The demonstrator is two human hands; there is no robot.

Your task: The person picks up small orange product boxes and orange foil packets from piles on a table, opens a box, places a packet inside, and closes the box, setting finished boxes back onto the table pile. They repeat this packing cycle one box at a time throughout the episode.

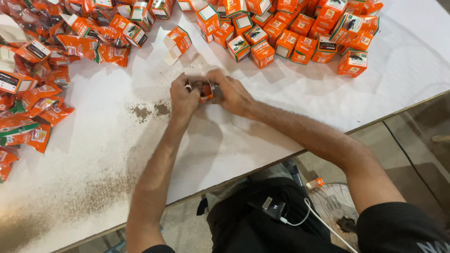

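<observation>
small orange item [206, 92]: mostly hidden between both hands | flat orange packets [28, 93]: cut off at left edge

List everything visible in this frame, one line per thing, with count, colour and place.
small cartons: many, orange with white and green, heaped along the table's far edge
open carton: one, orange, flap up, just beyond the hands
flat pouches: many, orange, piled at the table's left side
table: one, white top, fills most of the view
dark grit: brown specks, on the table left of the hands and toward the near left corner
small packet: one, orange and white, held between both hands
phone with cable: one, dark with white cable, on the lap
left hand: gripping the packet
right hand: gripping the packet
</observation>
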